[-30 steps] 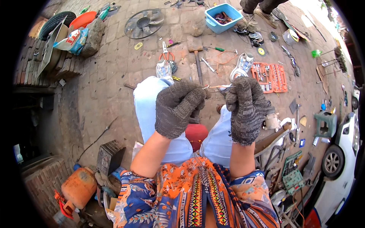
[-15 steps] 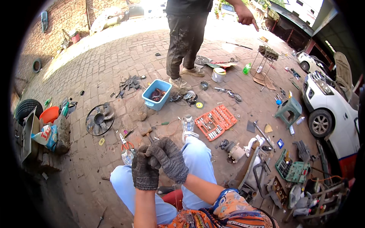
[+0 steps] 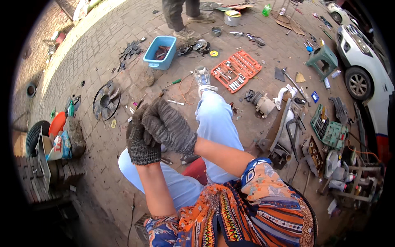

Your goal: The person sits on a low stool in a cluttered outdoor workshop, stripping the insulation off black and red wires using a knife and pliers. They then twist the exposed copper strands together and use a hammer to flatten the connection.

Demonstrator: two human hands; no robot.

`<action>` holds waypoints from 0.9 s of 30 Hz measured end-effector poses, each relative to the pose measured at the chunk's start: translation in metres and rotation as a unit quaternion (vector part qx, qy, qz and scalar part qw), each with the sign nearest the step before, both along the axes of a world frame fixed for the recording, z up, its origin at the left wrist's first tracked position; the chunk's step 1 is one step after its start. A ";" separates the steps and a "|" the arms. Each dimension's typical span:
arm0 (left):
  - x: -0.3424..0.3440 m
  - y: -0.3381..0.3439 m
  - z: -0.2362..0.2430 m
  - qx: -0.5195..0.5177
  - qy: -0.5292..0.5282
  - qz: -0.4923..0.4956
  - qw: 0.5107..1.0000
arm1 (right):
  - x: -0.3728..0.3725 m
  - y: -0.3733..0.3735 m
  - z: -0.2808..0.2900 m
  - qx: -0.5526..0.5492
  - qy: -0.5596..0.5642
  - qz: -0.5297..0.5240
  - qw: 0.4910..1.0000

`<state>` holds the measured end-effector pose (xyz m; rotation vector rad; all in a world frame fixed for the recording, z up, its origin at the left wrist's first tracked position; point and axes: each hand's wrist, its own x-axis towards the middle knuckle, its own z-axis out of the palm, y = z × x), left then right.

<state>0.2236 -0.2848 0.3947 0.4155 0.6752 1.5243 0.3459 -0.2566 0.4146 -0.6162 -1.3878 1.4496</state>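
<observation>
Both my hands wear dark grey knitted gloves and are pressed together above my knees. My left hand [image 3: 141, 138] is closed, its fingers curled and partly covered by the other glove. Across it lies my right hand [image 3: 170, 126], closed too, with its fingers bent over the left fingers. Anything between them is hidden. On the ground just beyond the gloves lie a green-handled screwdriver [image 3: 173, 83] and a pale, slim strip [image 3: 175, 102]. An orange socket set case [image 3: 235, 71] lies unfolded past my shoe [image 3: 203, 78].
A blue tub [image 3: 159, 52] with dark parts stands ahead, near another person's legs [image 3: 174, 17]. A fan [image 3: 107, 101] lies left. To the right are an alternator-like part [image 3: 262, 103], a green tool case [image 3: 329, 131], a green stool [image 3: 322, 61] and a white car [image 3: 358, 53].
The view has tipped downward, so the other person's pointing hand is out of sight. My hands stay together, with the right glove now lying further over the left.
</observation>
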 end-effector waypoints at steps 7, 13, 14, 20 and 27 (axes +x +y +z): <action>-0.037 0.020 0.001 -0.072 -0.019 0.188 0.979 | 0.006 -0.035 -0.046 -0.138 -0.070 -0.017 0.988; -0.127 0.048 -0.011 -0.086 0.029 0.243 0.966 | 0.045 -0.084 -0.071 -0.341 0.019 0.089 0.936; -0.145 0.058 -0.020 -0.068 0.025 0.241 0.968 | 0.058 -0.088 -0.070 -0.362 0.027 0.108 0.925; -0.238 0.074 -0.002 -0.125 0.161 0.332 0.921 | 0.095 -0.121 -0.058 -0.389 -0.015 0.112 0.914; -0.379 0.073 -0.026 -0.105 0.194 0.530 0.819 | 0.159 -0.133 -0.035 -0.463 -0.084 0.106 0.876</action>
